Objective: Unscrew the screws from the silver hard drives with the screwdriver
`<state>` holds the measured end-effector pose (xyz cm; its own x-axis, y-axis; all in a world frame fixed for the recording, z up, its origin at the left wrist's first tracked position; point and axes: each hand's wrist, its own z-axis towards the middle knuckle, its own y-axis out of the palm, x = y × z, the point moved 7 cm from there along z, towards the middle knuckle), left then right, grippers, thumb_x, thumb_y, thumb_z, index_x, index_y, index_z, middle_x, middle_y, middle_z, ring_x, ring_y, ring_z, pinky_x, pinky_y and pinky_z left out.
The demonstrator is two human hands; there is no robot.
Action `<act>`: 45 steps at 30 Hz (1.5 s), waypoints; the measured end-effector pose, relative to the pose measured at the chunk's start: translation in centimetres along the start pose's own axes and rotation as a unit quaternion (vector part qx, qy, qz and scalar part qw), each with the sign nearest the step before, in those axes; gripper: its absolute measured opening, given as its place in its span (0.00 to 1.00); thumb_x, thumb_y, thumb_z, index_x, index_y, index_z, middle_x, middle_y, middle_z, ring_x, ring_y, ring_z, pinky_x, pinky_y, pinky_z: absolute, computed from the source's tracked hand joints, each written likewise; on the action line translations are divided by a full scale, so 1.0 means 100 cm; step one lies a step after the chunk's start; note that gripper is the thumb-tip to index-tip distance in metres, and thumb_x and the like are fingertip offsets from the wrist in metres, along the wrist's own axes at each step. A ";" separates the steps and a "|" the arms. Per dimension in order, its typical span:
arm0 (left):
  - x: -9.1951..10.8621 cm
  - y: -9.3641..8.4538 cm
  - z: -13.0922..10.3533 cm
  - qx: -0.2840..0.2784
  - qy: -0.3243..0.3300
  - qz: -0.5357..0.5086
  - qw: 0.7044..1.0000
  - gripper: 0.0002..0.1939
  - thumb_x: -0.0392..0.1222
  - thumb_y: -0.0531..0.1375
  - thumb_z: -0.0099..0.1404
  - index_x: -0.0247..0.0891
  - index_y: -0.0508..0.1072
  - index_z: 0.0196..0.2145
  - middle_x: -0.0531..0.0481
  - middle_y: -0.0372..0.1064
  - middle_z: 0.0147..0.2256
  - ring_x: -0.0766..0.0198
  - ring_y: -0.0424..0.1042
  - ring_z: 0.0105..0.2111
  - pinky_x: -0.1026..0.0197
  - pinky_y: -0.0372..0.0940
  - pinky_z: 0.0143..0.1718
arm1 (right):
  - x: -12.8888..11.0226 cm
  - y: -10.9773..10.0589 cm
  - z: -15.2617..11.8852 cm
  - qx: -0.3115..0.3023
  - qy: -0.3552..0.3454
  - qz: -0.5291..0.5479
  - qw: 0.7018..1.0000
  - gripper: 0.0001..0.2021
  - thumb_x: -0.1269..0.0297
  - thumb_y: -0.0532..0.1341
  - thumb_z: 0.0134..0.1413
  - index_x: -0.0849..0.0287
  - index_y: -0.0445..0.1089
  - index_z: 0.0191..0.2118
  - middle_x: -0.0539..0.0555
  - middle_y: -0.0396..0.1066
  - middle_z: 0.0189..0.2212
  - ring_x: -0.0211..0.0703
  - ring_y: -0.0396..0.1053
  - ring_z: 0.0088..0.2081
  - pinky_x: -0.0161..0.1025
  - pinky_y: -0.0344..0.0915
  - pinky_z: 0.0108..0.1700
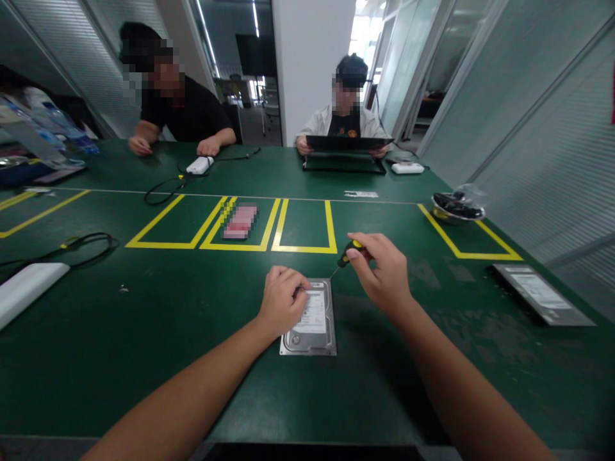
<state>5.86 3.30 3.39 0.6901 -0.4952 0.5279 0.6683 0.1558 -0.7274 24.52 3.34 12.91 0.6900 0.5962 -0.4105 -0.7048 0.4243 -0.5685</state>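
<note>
A silver hard drive (314, 320) with a white label lies flat on the green table in front of me. My left hand (284, 299) is on its upper left part, fingers bent over the edge and holding it; the hand hides that side. In my right hand (384, 266) is a black and yellow screwdriver (350, 252), its handle pinched between thumb and fingers. The thin shaft slants down to the left, its tip at the drive's upper right corner. Whether the tip sits in a screw is too small to tell.
A second hard drive (542, 294) lies at the right, below a bowl of dark parts (456, 208). Yellow tape (305, 248) marks boxes on the table. White power bricks (31, 288) with cables lie at left. Two people sit across, one holding a dark panel (346, 144).
</note>
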 end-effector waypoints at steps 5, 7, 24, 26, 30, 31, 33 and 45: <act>0.000 -0.001 0.000 0.000 -0.002 0.003 1.000 0.07 0.31 0.56 0.59 0.39 0.72 0.30 0.50 0.72 0.33 0.55 0.63 0.40 0.50 0.57 0.46 | -0.007 -0.001 0.024 -0.070 0.002 -0.045 0.997 0.11 0.65 0.61 0.60 0.63 0.76 0.46 0.55 0.69 0.33 0.39 0.66 0.31 0.38 0.64 0.37; 0.000 -0.001 0.000 -0.002 -0.003 0.004 1.000 0.07 0.31 0.56 0.59 0.39 0.72 0.30 0.50 0.72 0.33 0.55 0.62 0.40 0.50 0.57 0.45 | -0.009 0.000 0.031 -0.112 0.010 -0.064 0.992 0.11 0.66 0.61 0.60 0.64 0.77 0.45 0.55 0.70 0.33 0.40 0.67 0.33 0.38 0.63 0.38; -0.001 0.000 0.001 -0.007 -0.009 -0.005 1.000 0.07 0.31 0.55 0.59 0.40 0.72 0.30 0.50 0.72 0.32 0.54 0.63 0.40 0.50 0.58 0.45 | -0.022 0.002 0.040 -0.194 0.000 -0.031 0.981 0.12 0.76 0.61 0.53 0.61 0.74 0.43 0.52 0.72 0.33 0.36 0.65 0.29 0.35 0.60 0.34; -0.001 0.000 0.001 -0.008 -0.009 -0.006 1.000 0.07 0.31 0.55 0.59 0.40 0.72 0.30 0.50 0.71 0.32 0.54 0.63 0.40 0.50 0.58 0.45 | -0.020 0.004 0.041 -0.183 0.007 -0.026 0.983 0.10 0.74 0.62 0.53 0.60 0.74 0.42 0.52 0.71 0.33 0.36 0.65 0.29 0.35 0.61 0.35; -0.002 0.000 0.001 -0.009 -0.013 -0.006 1.000 0.07 0.31 0.56 0.59 0.40 0.71 0.30 0.50 0.71 0.32 0.54 0.63 0.40 0.50 0.58 0.45 | -0.017 0.006 0.042 -0.160 0.019 -0.027 0.987 0.04 0.67 0.63 0.57 0.57 0.75 0.37 0.52 0.70 0.32 0.38 0.65 0.31 0.36 0.60 0.35; -0.002 0.000 0.001 -0.009 -0.014 -0.006 1.000 0.07 0.31 0.56 0.59 0.40 0.71 0.30 0.50 0.71 0.32 0.54 0.63 0.40 0.50 0.58 0.45 | -0.018 0.006 0.042 -0.157 0.014 -0.027 0.987 0.04 0.67 0.62 0.58 0.57 0.75 0.36 0.52 0.70 0.32 0.38 0.66 0.32 0.36 0.60 0.36; -0.002 0.000 0.001 -0.008 -0.013 -0.006 1.000 0.07 0.31 0.56 0.59 0.40 0.71 0.30 0.50 0.72 0.32 0.55 0.63 0.40 0.51 0.58 0.45 | -0.019 0.007 0.042 -0.155 0.001 -0.029 0.987 0.04 0.68 0.61 0.59 0.57 0.74 0.36 0.51 0.70 0.32 0.38 0.66 0.34 0.35 0.60 0.37; -0.001 0.002 0.001 -0.012 -0.002 -0.009 1.000 0.06 0.31 0.56 0.60 0.39 0.71 0.29 0.50 0.71 0.32 0.55 0.63 0.40 0.51 0.58 0.45 | -0.019 0.002 0.042 -0.123 -0.007 -0.061 0.990 0.04 0.69 0.63 0.56 0.60 0.74 0.38 0.52 0.70 0.30 0.39 0.66 0.30 0.36 0.60 0.34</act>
<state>5.94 3.45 3.18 0.6788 -0.4938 0.5435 0.6743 0.1259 -0.7277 22.36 5.17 16.59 0.7639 0.5612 -0.3186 -0.5533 0.3153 -0.7710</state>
